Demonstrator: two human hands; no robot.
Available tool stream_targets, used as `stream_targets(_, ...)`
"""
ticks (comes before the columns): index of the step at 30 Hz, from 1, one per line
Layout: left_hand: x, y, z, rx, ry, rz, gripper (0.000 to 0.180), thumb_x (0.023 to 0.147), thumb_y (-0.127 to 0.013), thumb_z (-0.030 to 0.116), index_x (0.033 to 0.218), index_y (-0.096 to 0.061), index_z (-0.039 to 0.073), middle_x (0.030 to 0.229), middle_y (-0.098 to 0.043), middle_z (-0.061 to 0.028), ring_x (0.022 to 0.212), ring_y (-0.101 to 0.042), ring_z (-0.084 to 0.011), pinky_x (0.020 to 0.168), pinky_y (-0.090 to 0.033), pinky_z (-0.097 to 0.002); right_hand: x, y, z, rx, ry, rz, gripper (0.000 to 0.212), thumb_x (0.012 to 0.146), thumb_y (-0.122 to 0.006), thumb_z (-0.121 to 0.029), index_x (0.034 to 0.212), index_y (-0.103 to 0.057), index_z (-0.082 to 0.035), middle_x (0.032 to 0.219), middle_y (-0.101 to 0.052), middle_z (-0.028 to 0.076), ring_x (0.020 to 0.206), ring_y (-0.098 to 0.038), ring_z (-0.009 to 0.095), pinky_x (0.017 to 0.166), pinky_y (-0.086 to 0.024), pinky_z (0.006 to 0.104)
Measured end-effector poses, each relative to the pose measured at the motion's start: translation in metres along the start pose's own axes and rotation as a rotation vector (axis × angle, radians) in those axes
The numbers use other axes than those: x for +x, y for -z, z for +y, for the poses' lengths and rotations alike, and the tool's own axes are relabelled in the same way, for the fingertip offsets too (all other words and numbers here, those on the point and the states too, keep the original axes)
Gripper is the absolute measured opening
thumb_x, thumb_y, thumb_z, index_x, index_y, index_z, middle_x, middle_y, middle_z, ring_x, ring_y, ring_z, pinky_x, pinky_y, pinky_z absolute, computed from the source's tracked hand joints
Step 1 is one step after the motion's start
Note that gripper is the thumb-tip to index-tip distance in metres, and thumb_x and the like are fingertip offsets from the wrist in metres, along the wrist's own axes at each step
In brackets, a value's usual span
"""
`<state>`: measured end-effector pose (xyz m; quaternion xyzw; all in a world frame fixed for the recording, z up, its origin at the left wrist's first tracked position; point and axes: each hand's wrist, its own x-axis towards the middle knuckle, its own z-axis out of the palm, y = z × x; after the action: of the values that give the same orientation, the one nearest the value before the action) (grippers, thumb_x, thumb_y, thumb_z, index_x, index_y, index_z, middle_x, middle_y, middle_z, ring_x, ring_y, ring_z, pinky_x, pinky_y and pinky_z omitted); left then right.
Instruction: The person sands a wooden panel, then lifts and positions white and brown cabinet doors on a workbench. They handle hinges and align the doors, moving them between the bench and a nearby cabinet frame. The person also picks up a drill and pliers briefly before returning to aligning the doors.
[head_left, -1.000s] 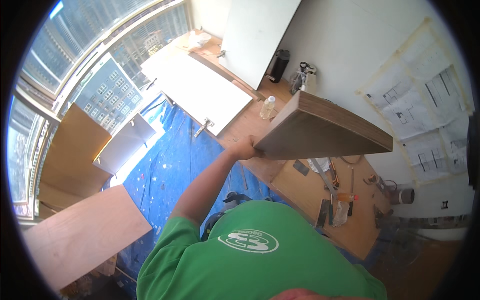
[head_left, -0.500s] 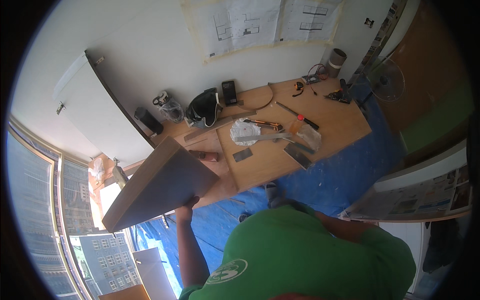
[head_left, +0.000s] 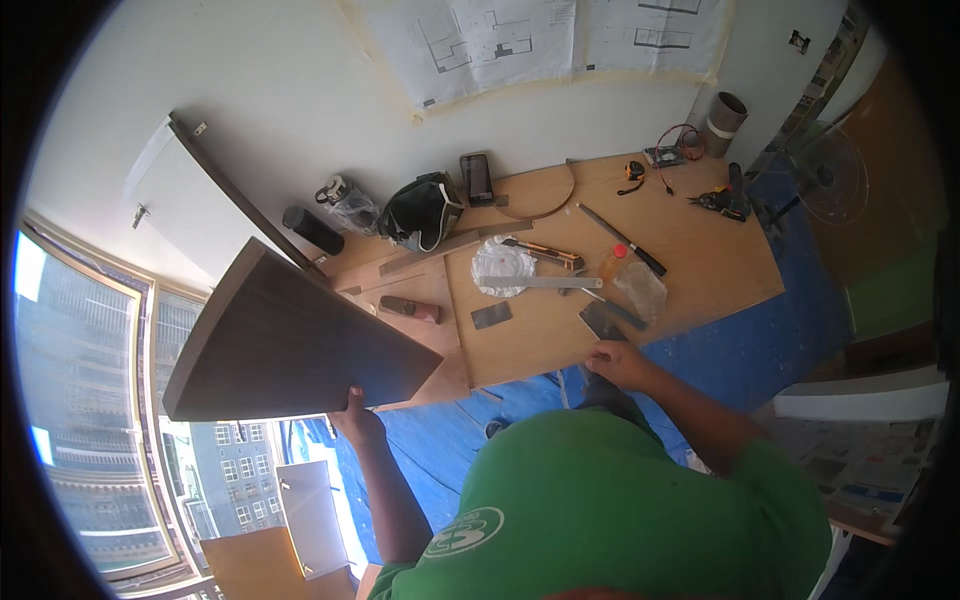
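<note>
- A room serving as a makeshift workshop
- Building plans (head_left: 490,70) taped to the white wall (head_left: 270,90)
- Blue sheeting (head_left: 700,345) spread underfoot
- Tape measure (head_left: 634,173) and utility knife (head_left: 548,254) on a wooden worktop (head_left: 535,345)
- Tall windows (head_left: 80,350) facing city buildings (head_left: 238,470)

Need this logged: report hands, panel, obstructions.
Left hand gripping dark panel by its edge. Right hand at edge of worktop, by dark flat block; contact unclear. Ruler, utility knife lying on worktop.
</note>
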<state>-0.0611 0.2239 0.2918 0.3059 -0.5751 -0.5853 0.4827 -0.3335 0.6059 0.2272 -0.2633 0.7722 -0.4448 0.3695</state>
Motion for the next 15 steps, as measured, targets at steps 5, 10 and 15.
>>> stream_targets(5, -0.025, -0.092, 0.041, 0.060, -0.048, 0.142, 0.059, 0.077, -0.085, 0.033, 0.117, -0.061, -0.003, 0.111, -0.063, -0.0084, 0.107, -0.058, -0.0219, 0.099, -0.043, -0.0363, 0.058, 0.088, -0.093, 0.074, 0.230, -0.204, 0.035, 0.093, -0.069, -0.027, 0.109, -0.066, 0.003, 0.098, -0.069, 0.013, 0.091, -0.067, 0.020, 0.082, -0.053, 0.0336)
stream_targets(10, -0.034, -0.232, 0.066, -0.050, -0.057, 0.111, 0.069, 0.073, -0.087, 0.046, 0.118, -0.060, 0.000, 0.109, -0.062, -0.0057, 0.105, -0.058, -0.0199, 0.095, -0.044, -0.0355, 0.100, 0.178, -0.152, 0.154, 0.471, -0.210, 0.048, 0.090, -0.074, -0.038, 0.119, -0.066, 0.000, 0.113, -0.066, 0.012, 0.110, -0.062, 0.022, 0.098, -0.047, 0.0384)
stream_targets(15, -0.022, -0.346, 0.089, -0.178, -0.037, -0.054, 0.071, 0.075, -0.087, 0.044, 0.121, -0.058, -0.002, 0.112, -0.062, -0.0070, 0.107, -0.058, -0.0198, 0.095, -0.044, -0.0349, 0.122, 0.224, -0.201, 0.331, 0.807, -0.007, 0.056, 0.085, -0.077, -0.043, 0.120, -0.065, -0.001, 0.112, -0.066, 0.010, 0.110, -0.062, 0.020, 0.098, -0.047, 0.0375)
